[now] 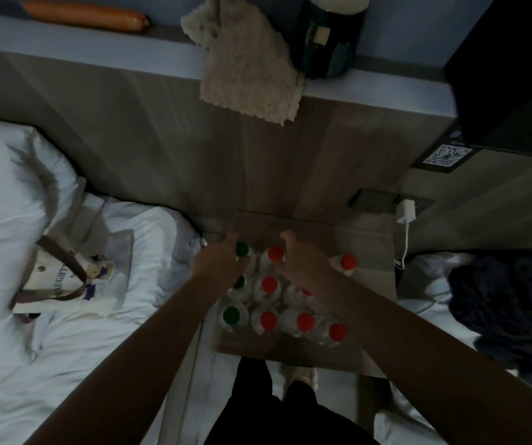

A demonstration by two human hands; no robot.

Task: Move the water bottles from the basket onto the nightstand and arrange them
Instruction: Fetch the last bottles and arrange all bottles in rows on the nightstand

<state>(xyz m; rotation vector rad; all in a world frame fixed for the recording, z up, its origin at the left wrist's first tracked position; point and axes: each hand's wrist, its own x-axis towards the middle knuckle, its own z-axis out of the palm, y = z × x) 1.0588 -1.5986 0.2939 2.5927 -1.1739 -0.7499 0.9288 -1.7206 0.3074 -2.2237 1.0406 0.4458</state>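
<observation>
Green-capped bottle upright, frame centre, back row of cluster on nightstand; left hand curled round it. Right hand against red-capped neighbour, grip blurred, cannot tell. Lone bottle stands just right of it, nearer that hand

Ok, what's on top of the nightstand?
Clear water bottles stand upright in rows, red caps and green caps. The left hand and right hand cover some bottles, so the count is unclear.

The one camera sits on my head, looking steeply down. My left hand and right hand sit mid-frame, near. The headboard lies beyond them.
</observation>
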